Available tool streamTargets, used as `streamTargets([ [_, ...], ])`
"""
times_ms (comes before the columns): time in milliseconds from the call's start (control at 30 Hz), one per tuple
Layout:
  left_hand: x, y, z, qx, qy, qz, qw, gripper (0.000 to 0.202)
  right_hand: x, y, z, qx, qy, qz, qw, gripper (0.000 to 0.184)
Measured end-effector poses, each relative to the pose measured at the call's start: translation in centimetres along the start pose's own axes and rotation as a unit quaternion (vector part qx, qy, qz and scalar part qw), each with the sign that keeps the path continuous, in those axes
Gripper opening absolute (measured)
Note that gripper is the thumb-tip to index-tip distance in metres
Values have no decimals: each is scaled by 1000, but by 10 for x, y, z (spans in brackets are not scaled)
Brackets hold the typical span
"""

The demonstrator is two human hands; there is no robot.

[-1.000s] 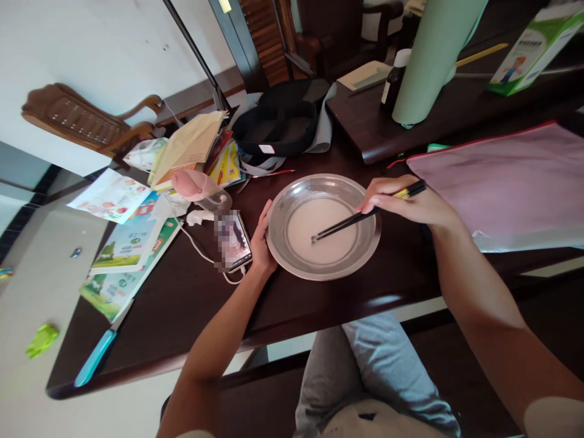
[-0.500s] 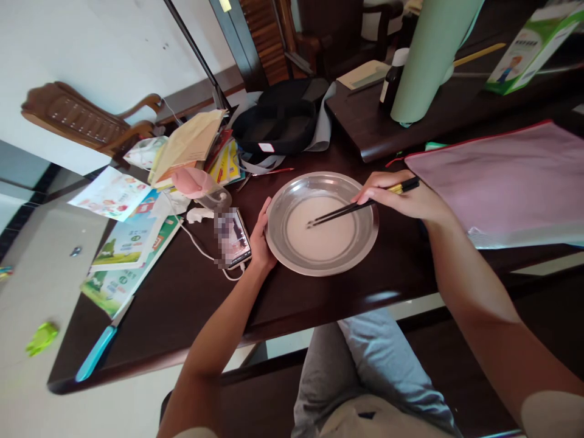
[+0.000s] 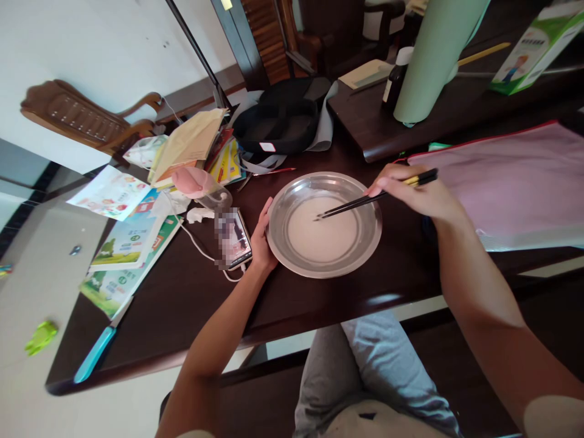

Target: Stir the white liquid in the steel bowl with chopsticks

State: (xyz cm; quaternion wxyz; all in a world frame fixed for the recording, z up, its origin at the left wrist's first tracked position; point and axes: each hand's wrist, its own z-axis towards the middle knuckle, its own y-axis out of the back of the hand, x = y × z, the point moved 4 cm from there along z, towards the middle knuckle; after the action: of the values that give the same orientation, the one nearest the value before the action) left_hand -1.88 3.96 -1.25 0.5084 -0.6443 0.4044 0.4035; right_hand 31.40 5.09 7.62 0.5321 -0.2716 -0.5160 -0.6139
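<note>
A round metal plate (image 3: 365, 243) sits on the dark wooden table (image 3: 191, 298), filled with a thin white liquid (image 3: 319, 238). My left hand (image 3: 261, 240) rests against the plate's left rim, fingers curved along it. My right hand (image 3: 413, 193) hovers over the plate's right rim and is closed around a pair of black chopsticks (image 3: 351, 205). Their tips reach down to the far part of the white liquid.
A phone (image 3: 232, 238) on a white cable lies just left of my left hand. Books and papers (image 3: 132, 237) pile up at the left, a black bag (image 3: 278, 118) behind the plate, a pink mesh pouch (image 3: 511, 182) at the right, a pale green cylinder (image 3: 429, 61) beyond.
The chopstick tips have swept from the near left of the liquid up to its far side, and my right hand has shifted slightly right. My left hand stays at the rim.
</note>
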Motion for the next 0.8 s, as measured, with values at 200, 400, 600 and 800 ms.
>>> streamTargets([
  [200, -1, -1, -1, -14, 7, -10, 1000, 59, 2, 6, -1, -1, 2, 58, 998, 51],
  [400, 1, 0, 0, -13, 11, -13, 1000, 62, 4, -6, 0, 33, 10, 12, 999, 44],
  [600, -1, 0, 0, -1, 3, -2, 1000, 60, 3, 5, -1, 22, -3, 59, 998, 53],
  [800, 0, 0, 0, -9, 7, -14, 1000, 58, 3, -9, 1, 60, 4, 12, 998, 43],
])
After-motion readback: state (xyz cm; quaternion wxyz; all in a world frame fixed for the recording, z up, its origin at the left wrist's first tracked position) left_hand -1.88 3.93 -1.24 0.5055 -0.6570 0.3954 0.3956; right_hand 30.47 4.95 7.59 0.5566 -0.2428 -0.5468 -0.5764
